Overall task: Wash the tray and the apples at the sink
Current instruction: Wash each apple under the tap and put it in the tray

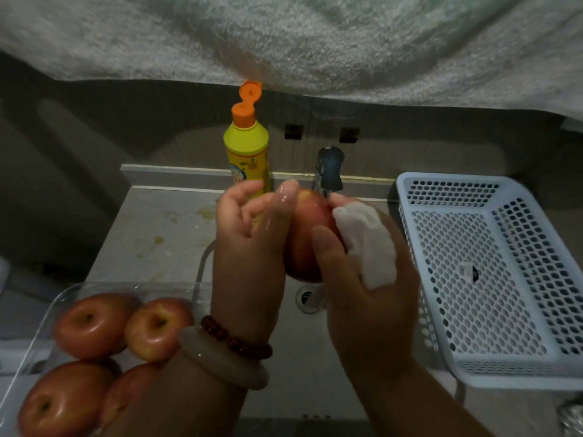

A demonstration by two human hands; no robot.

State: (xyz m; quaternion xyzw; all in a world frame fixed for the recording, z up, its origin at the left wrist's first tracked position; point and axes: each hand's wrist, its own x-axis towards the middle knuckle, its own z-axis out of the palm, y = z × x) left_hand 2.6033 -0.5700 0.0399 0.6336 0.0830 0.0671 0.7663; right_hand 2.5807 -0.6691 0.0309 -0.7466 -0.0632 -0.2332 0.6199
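Note:
A red apple (310, 234) is held between both hands over the sink (315, 367), just under the tap (329, 168). My left hand (249, 247) presses its wet fingers against the apple's left side. My right hand (366, 279) grips the apple from the right, thumb across its front, and white foam covers the back of its fingers. A clear plastic tray (41, 335) at the lower left holds several more red apples (91, 326). Running water is too faint to tell.
A yellow dish-soap bottle (247, 149) with its orange cap flipped open stands behind the sink. A white perforated basket (492, 272) sits at the right. The sink drain (307, 299) lies below the apple. The stained counter (157, 228) spreads left.

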